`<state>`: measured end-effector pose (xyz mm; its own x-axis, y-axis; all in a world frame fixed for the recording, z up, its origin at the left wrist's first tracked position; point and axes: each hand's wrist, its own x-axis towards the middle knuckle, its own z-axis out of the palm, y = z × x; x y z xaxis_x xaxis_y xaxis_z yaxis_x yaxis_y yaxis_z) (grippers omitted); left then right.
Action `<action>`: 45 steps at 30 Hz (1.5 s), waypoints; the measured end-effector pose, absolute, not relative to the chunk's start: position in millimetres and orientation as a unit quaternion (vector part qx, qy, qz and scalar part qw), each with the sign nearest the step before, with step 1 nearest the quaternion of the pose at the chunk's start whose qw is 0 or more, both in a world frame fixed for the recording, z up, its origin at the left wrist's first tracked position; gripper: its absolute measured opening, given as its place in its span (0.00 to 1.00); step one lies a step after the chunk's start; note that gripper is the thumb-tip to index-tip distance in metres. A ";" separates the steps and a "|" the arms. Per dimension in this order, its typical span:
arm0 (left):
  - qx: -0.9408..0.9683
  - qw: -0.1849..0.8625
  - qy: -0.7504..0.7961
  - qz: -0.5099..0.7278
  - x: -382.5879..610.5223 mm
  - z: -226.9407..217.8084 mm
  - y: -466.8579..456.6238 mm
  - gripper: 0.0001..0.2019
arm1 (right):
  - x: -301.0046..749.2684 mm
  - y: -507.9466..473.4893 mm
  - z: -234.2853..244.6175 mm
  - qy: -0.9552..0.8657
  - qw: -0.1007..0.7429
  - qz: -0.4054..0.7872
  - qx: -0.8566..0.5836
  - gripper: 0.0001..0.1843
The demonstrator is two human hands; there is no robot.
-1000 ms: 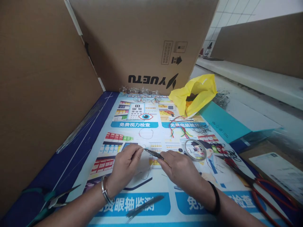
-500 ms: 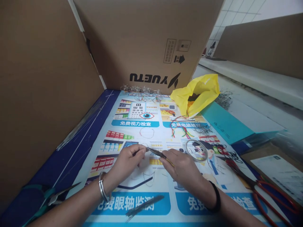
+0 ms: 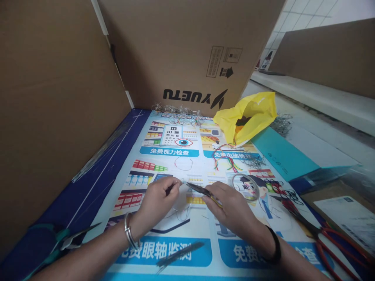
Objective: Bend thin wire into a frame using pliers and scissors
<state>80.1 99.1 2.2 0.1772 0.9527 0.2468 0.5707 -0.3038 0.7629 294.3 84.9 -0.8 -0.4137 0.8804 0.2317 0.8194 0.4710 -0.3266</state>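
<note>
My right hand (image 3: pixel 230 201) is wrapped round a pair of long-nose pliers (image 3: pixel 202 190) with dark jaws and yellowish handles. Their jaws point left, a short gap away from my left fingertips. My left hand (image 3: pixel 162 195) is closed in a pinch on a thin wire (image 3: pixel 187 212), whose faint loop hangs below the fingers; its exact ends are hard to make out. Beyond the hands, a thin wire ring (image 3: pixel 183 164) lies on the printed sheet (image 3: pixel 202 171). A bundle of short dark wires (image 3: pixel 180 255) rests nearer to me.
Green-handled scissors (image 3: pixel 60 244) lie at left, red-handled scissors (image 3: pixel 319 234) at right. A yellow bag (image 3: pixel 249 117), coloured cords (image 3: pixel 231 164), a clear round roll (image 3: pixel 245 187) and a teal box (image 3: pixel 284 156) stand on the right. Cardboard walls (image 3: pixel 187 50) rise behind and left; long wires (image 3: pixel 99 156) lie leftward.
The pliers' tips have come away from my left fingertips, leaving a small gap. My left hand keeps its pinch. The whole view has shifted slightly.
</note>
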 end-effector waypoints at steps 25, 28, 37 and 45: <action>0.759 0.172 0.493 0.390 83.5 -0.8 92.7 0.07 | 283.3 78.4 2.5 -0.852 0.205 -0.043 -0.480 0.13; 0.762 0.176 0.492 0.383 83.0 0.7 92.0 0.07 | 284.4 79.0 0.8 -0.855 0.206 -0.039 -0.475 0.13; 0.771 0.168 0.493 0.366 82.7 0.7 93.2 0.08 | 284.7 81.2 -0.2 -0.860 0.200 -0.027 -0.469 0.13; 0.773 0.190 0.502 0.337 81.5 0.1 95.0 0.09 | 287.1 82.4 -0.6 -0.855 0.176 0.036 -0.486 0.13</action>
<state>81.5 95.0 0.1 0.2681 0.9050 0.3304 0.6480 -0.4231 0.6333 287.1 82.4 -0.6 -0.4647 0.8447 0.2657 0.8190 0.5240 -0.2335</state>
